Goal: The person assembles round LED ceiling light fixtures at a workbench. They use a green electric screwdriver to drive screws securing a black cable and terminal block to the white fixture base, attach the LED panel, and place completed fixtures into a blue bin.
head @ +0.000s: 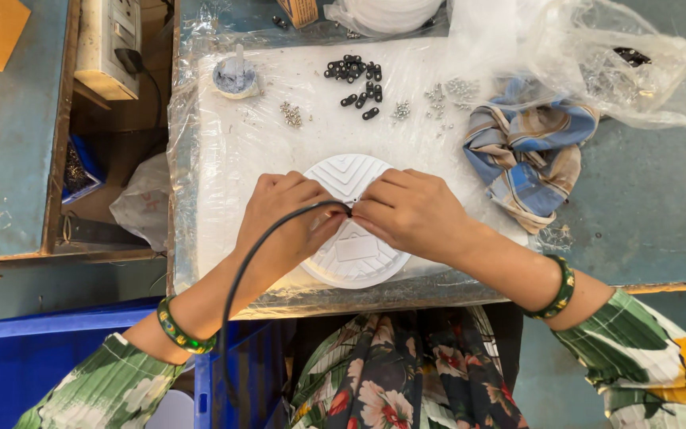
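Black cable curves from the tabletop's near edge up to a white round housing; left hand and right hand pinch its tip.

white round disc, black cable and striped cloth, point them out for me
white round disc [348, 176], head view, upper ribbed face
black cable [249, 256], head view, mid-curve below left hand
striped cloth [530, 152], head view, centre of bundle

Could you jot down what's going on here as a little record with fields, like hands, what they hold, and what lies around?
Left hand: pinching a black cable over the white round disc
Right hand: fingertips meeting the left at the cable's end
Work surface: white plastic-covered board
Behind the disc: black small parts, silver screws
Right side: striped cloth, clear plastic bag
Wrists: green bangles
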Available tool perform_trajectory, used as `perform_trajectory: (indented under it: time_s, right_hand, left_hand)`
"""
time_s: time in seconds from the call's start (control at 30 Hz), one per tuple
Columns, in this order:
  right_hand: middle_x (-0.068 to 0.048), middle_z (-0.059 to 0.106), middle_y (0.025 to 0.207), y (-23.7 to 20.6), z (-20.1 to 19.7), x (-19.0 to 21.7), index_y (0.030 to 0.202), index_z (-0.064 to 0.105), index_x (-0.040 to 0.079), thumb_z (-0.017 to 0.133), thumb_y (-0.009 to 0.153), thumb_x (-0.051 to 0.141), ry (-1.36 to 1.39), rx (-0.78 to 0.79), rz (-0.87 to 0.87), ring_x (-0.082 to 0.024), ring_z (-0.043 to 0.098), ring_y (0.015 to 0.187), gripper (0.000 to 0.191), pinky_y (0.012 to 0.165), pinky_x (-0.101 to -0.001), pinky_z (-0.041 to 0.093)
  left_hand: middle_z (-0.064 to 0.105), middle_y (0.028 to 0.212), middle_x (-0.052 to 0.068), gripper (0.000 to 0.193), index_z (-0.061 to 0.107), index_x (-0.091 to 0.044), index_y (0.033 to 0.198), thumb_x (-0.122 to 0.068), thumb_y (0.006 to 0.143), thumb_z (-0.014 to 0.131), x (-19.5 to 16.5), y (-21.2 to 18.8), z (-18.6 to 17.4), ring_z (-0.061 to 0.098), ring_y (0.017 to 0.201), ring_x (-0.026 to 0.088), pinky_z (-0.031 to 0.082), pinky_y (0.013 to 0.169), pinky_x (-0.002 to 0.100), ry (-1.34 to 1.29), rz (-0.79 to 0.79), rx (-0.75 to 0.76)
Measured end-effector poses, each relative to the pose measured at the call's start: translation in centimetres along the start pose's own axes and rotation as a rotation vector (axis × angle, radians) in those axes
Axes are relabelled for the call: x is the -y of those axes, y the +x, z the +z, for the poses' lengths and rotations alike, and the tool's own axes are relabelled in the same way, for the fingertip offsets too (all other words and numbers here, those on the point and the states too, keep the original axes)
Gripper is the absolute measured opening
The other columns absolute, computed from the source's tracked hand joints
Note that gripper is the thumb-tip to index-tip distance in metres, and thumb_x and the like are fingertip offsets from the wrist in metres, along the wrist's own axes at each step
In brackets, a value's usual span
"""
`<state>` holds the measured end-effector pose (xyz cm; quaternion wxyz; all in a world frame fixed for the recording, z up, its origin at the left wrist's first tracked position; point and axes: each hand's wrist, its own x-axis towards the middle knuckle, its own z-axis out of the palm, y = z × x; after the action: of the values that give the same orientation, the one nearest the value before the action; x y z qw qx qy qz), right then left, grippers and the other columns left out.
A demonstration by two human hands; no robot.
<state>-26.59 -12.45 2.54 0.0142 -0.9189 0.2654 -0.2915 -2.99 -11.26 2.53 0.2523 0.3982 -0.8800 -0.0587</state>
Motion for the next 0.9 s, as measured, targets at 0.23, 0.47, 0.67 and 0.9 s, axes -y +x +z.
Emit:
perform_trajectory:
  time_s: [0.23, 0.47, 0.67, 0.9]
  right_hand:
    - [-0.002, 0.06, 0.082, 1.1, -0.2, 0.5, 0.081, 0.066, 0.011, 0.078, 0.082, 0.021, -0.091, 0.096, -0.016, -0.021, 0.063, 0.08, 0.016, 0.062, -0.0344, 0.052]
    - [-0.002, 0.061, 0.085, 0.6, -0.3, 1.2, 0.086, 0.069, 0.01, 0.074, 0.079, 0.014, -0.169, 0.129, -0.046, -0.02, 0.064, 0.08, 0.01, 0.063, -0.033, 0.053]
    - [-0.003, 0.069, 0.106, -1.1, -0.9, 1.0, 0.107, 0.074, 0.006, 0.073, 0.083, 0.007, -0.129, -0.023, -0.075, -0.019, 0.071, 0.1, 0.024, 0.08, -0.0312, 0.057]
    - [-0.004, 0.071, 0.105, -1.4, -0.3, 0.6, 0.105, 0.076, 0.009, 0.075, 0.076, 0.008, -0.062, -0.021, 0.003, -0.02, 0.069, 0.089, 0.029, 0.075, -0.0326, 0.055]
  left_hand:
    - [0.07, 0.078, -0.003, 0.011, 0.077, -0.018, 0.08, -0.028, 0.078, 0.082, 0.0, 1.5, -0.3, 0.065, 0.079, 0.022, 0.048, 0.072, 0.039, 0.019, -0.102, 0.193]
    - [0.07, 0.078, -0.002, 0.012, 0.076, -0.017, 0.081, -0.028, 0.077, 0.08, 0.1, 1.7, -0.5, 0.066, 0.08, 0.023, 0.051, 0.069, 0.039, 0.005, -0.121, 0.214]
    - [0.068, 0.094, 0.004, 0.013, 0.075, -0.01, 0.097, -0.018, 0.086, 0.075, -0.4, -0.4, -0.4, 0.066, 0.09, 0.023, 0.054, 0.088, 0.042, -0.063, -0.001, -0.002]
    - [0.07, 0.114, 0.005, 0.033, 0.074, -0.01, 0.116, -0.007, 0.083, 0.069, -0.5, -2.4, -0.2, 0.067, 0.109, 0.024, 0.05, 0.107, 0.046, 0.001, 0.086, -0.016]
